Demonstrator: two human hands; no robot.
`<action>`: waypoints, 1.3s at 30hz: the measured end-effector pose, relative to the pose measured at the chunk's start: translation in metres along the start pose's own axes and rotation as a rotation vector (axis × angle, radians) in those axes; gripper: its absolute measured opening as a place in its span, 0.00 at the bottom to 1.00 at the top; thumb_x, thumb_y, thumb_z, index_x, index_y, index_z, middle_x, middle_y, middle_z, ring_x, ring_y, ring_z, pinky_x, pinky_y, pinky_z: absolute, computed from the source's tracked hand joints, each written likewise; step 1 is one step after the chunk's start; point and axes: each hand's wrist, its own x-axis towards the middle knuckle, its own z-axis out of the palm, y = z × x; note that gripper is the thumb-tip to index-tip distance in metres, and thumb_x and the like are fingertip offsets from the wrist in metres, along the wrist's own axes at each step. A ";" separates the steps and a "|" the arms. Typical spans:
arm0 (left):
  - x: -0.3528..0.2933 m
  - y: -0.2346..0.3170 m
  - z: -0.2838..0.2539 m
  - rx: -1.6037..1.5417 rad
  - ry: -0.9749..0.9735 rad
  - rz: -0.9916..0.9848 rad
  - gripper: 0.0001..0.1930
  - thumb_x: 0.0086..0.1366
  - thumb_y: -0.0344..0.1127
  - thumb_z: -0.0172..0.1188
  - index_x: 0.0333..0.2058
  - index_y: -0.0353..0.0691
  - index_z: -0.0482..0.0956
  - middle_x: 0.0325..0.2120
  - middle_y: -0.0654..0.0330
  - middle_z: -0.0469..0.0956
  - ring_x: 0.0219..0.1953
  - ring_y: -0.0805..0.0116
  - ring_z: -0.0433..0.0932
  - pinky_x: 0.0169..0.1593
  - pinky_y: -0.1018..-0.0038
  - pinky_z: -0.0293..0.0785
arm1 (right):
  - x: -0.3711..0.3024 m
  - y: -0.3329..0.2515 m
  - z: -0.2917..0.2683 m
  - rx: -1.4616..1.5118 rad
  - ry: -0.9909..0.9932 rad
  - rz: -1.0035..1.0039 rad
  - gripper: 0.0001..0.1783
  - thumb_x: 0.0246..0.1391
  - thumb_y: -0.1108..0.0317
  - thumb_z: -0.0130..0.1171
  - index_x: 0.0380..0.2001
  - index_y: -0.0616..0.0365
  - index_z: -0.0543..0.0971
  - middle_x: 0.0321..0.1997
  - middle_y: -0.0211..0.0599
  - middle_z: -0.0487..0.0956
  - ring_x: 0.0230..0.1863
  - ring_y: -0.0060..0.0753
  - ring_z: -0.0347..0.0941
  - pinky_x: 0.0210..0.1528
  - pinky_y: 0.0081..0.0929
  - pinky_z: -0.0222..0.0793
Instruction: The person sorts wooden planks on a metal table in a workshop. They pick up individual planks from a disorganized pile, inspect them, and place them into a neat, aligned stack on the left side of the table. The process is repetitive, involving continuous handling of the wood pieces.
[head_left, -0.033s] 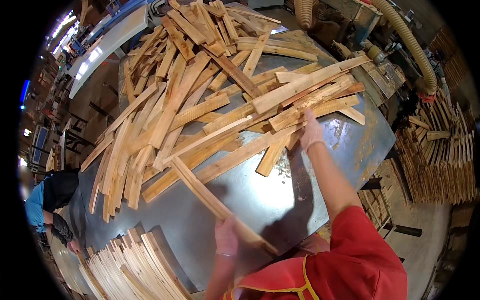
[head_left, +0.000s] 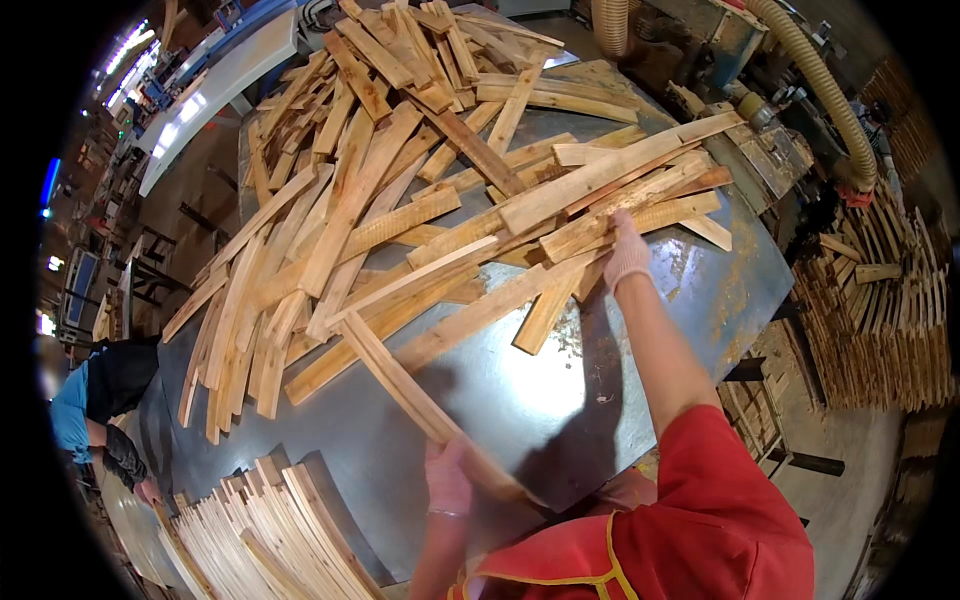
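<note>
My left hand [head_left: 449, 476], in a pale pinkish glove, is closed around a long wooden strip [head_left: 395, 380] near its lower end. That strip slants up and left, its far end against the loose boards. My right hand [head_left: 627, 258], also gloved, reaches out to the right side of the pile. Its fingers are closed over the near edge of a rough-faced wooden board [head_left: 592, 228]; the thumb side is partly hidden. A longer plank [head_left: 500, 306] lies just below that hand, its end close to the palm.
A tangled heap of boards [head_left: 350, 190] covers the far part of the metal table [head_left: 430, 520]. Pale strips [head_left: 260, 530] stand in a row at the lower left, beside a co-worker's hand [head_left: 148, 491]. Machinery with a ribbed hose [head_left: 815, 80] stands far right, above stacked wood [head_left: 870, 330].
The strip in my left hand has shifted slightly left, along with the hand. My right hand has moved only a little, still at the same board.
</note>
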 end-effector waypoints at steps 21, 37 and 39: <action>-0.212 -0.009 -0.310 1.739 0.974 0.264 0.42 0.61 0.41 0.73 0.72 0.42 0.67 0.73 0.46 0.66 0.76 0.43 0.62 0.79 0.49 0.53 | -0.357 0.124 -0.136 -0.303 -0.482 0.340 0.18 0.62 0.74 0.68 0.54 0.58 0.79 0.48 0.33 0.84 0.44 0.30 0.80 0.49 0.28 0.79; -0.178 -0.041 -0.256 1.450 0.632 0.503 0.38 0.59 0.40 0.70 0.69 0.38 0.73 0.67 0.44 0.73 0.70 0.40 0.70 0.72 0.49 0.66 | -0.274 0.070 -0.041 -1.780 -0.959 -1.638 0.31 0.52 0.64 0.68 0.62 0.47 0.81 0.56 0.39 0.83 0.67 0.48 0.71 0.71 0.55 0.61; -0.199 -0.049 -0.299 1.853 0.820 0.462 0.40 0.59 0.38 0.69 0.71 0.39 0.70 0.69 0.44 0.70 0.73 0.38 0.66 0.76 0.46 0.60 | -0.255 0.056 -0.019 -2.090 -1.224 -1.273 0.33 0.54 0.57 0.69 0.64 0.46 0.80 0.58 0.43 0.82 0.69 0.48 0.71 0.73 0.50 0.60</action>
